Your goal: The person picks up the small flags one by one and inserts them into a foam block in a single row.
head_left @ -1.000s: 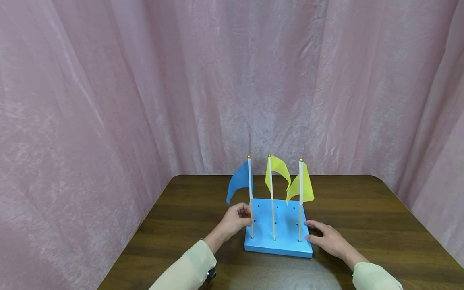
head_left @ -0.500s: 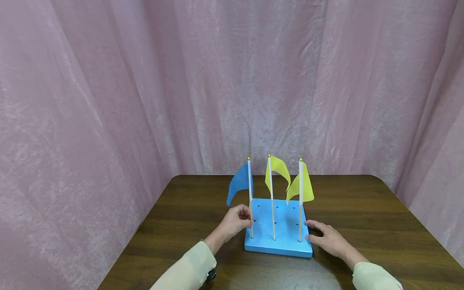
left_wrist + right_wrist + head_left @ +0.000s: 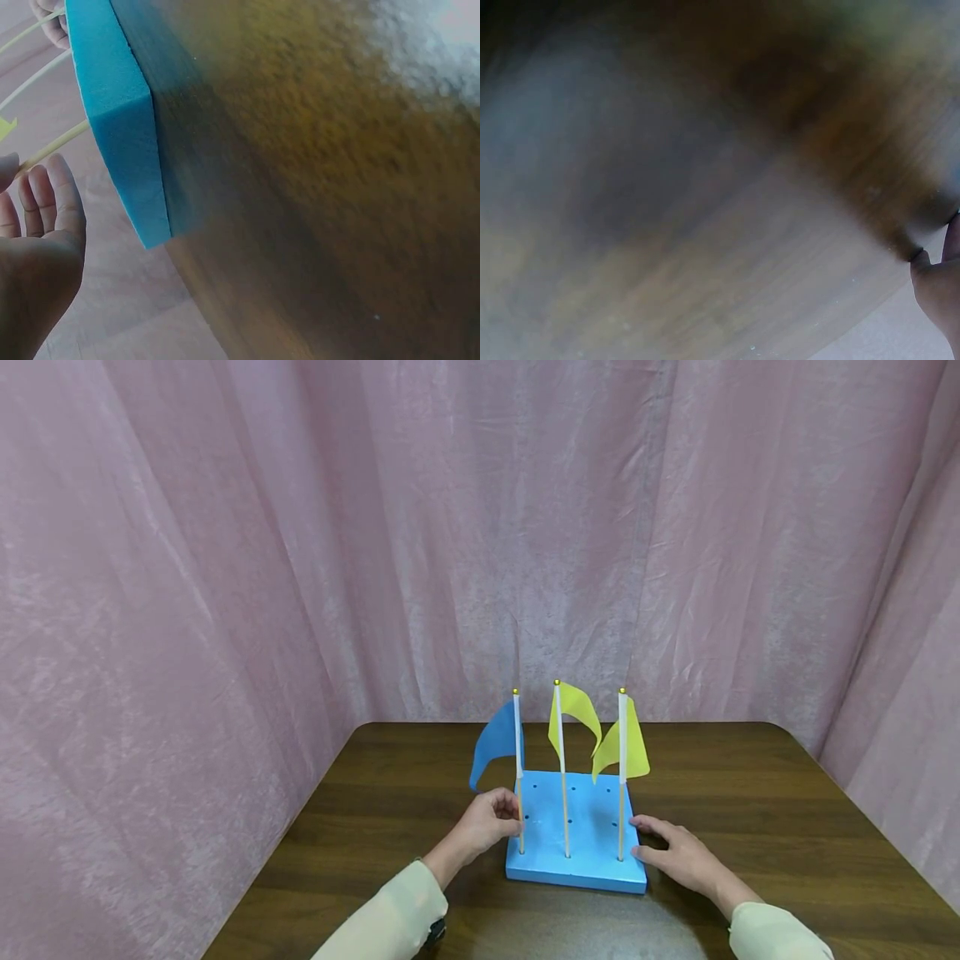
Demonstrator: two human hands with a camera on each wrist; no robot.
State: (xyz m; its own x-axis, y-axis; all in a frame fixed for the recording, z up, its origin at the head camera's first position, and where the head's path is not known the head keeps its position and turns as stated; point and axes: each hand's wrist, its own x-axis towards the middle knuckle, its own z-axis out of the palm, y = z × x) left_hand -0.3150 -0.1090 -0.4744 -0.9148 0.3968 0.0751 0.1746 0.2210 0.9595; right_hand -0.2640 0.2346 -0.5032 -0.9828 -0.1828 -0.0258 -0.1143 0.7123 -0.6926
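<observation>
A light-blue foam block (image 3: 592, 843) with several small holes lies on the table. Three small flags stand upright along its near row: a blue flag (image 3: 498, 742) at the left, a yellow flag (image 3: 579, 708) in the middle and another yellow flag (image 3: 636, 747) at the right. My left hand (image 3: 480, 822) pinches the blue flag's wooden stick low down, between thumb and fingers; the left wrist view shows this stick (image 3: 64, 140) entering the block's top. My right hand (image 3: 678, 856) rests at the block's right side, its fingertips touching the edge. In the right wrist view only part of that hand (image 3: 937, 285) shows.
The brown wooden table (image 3: 750, 793) extends around the block on all sides. Behind it and at both sides hangs a pink curtain (image 3: 480, 527). A dark band (image 3: 436, 930) shows at the left wrist below the pale sleeve.
The blue flag has sunk slightly, its gold tip now lower, and my left hand has moved down a little with it. The right hand, the block and the yellow flags have stayed in place.
</observation>
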